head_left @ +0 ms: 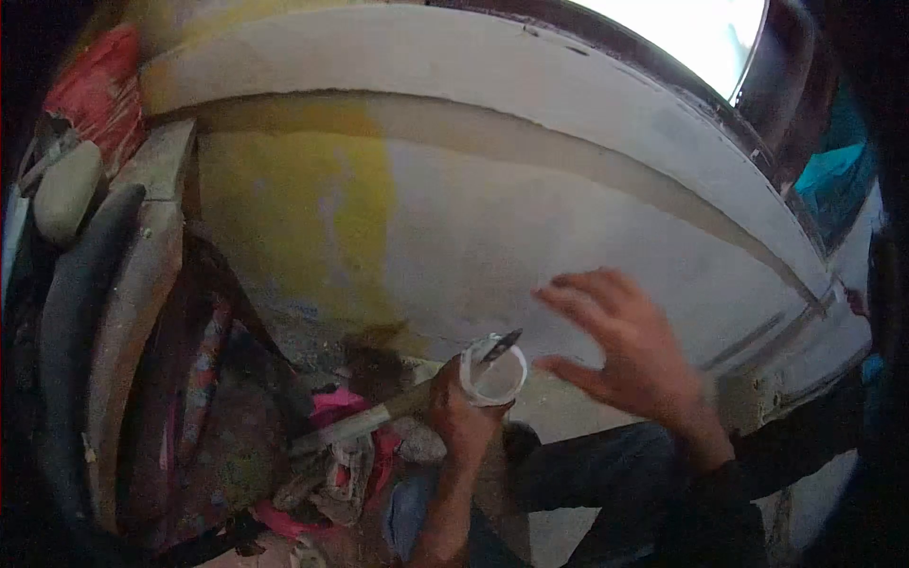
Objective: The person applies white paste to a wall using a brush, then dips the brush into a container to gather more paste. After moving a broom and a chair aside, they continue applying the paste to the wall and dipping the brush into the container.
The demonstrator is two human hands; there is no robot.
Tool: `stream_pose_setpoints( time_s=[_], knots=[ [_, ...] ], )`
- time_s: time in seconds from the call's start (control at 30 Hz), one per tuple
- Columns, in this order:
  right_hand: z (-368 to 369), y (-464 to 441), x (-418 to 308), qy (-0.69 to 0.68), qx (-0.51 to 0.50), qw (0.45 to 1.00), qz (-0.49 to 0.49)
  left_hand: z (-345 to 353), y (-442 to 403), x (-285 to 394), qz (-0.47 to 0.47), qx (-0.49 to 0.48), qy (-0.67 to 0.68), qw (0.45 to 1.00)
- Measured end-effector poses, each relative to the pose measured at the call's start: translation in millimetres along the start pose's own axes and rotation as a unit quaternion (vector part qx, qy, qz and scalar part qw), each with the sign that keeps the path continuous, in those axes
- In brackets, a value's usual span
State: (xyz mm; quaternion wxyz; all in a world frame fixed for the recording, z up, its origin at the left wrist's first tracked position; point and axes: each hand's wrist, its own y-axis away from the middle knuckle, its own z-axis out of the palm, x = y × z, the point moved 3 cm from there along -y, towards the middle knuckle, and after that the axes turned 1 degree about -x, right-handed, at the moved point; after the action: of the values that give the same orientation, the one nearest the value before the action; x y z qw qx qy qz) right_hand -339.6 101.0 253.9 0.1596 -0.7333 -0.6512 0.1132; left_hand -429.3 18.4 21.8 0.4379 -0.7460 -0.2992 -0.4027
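Observation:
A white round container with an open top is held by my left hand, whose fingers wrap round its side. A dark-tipped tool leans on the container's rim. My right hand is raised to the right of the container, fingers spread and slightly blurred, with nothing in it. Behind both hands stands a pale wall with a yellow painted patch.
Pink and grey cloths lie below left of the container. A wooden ledge at the left bears a red plastic bag. A bright window is at the top right, above a teal cloth.

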Motion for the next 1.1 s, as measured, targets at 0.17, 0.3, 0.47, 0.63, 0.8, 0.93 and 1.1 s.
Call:
stream_pose_setpoints(
  time_s=[0.17,0.3,0.47,0.63,0.8,0.93,1.1],
  knots=[
    [76,19,16,0.038,-0.112,0.992,-0.032,6,-6,7,0.043,-0.005,-0.038,0.998],
    [117,28,18,0.078,-0.232,0.97,0.001,9,-8,7,0.09,-0.019,-0.062,0.994],
    [114,28,15,0.12,-0.173,0.976,-0.059,6,-8,5,0.123,0.018,-0.079,0.989],
    [110,41,33,0.106,-0.246,0.963,0.02,18,-1,8,0.097,0.072,-0.107,0.987],
    [86,51,51,0.091,-0.207,0.973,0.042,28,5,9,0.021,0.1,-0.115,0.988],
    [67,60,67,0.044,-0.17,0.983,0.054,35,7,8,-0.009,0.142,-0.104,0.984],
    [44,66,72,-0.04,-0.146,0.985,0.08,33,6,12,-0.068,0.159,-0.094,0.981]
  ],
)
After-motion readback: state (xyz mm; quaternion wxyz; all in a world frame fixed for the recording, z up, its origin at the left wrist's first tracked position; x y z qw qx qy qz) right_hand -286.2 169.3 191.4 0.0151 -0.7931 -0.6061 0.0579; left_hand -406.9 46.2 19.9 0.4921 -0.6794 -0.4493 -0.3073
